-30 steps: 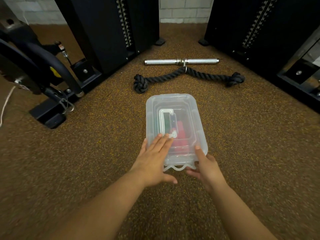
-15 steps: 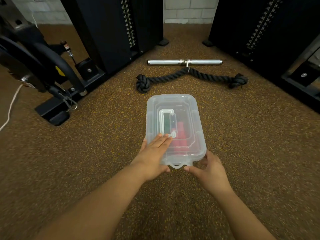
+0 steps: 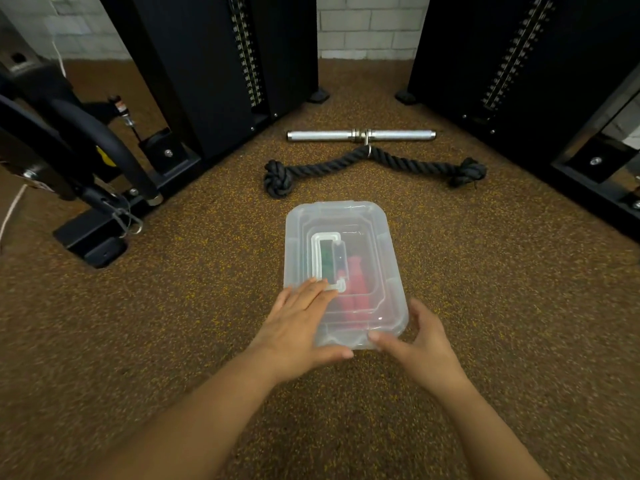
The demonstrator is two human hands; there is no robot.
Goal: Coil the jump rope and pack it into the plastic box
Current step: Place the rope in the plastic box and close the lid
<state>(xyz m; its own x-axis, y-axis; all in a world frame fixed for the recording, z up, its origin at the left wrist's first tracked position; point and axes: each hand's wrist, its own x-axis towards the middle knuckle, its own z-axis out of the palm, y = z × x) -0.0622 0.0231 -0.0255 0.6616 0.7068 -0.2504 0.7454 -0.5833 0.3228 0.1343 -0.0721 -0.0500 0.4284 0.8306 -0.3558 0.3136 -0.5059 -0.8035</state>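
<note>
A clear plastic box [image 3: 382, 237] with its lid on lies on the speckled brown floor in the middle of the head view. Through the lid I see the jump rope's red handles [image 3: 355, 289] and something dark green inside. My left hand [image 3: 298, 320] lies flat on the near left part of the lid, fingers spread and pressing down. My right hand [image 3: 417, 341] cups the near right corner of the box, thumb against the front edge of the lid.
Beyond the box lie a black knotted rope attachment [image 3: 374, 164] and a chrome bar handle [image 3: 360, 135]. Black weight-stack towers [image 3: 214, 64] stand at the back left and right. A machine base [image 3: 97, 237] juts in from the left.
The lid's front clip, sticking out one second ago, now sits folded against the box. My right hand has shifted from the front edge to the near right corner. My left hand stays on the lid.
</note>
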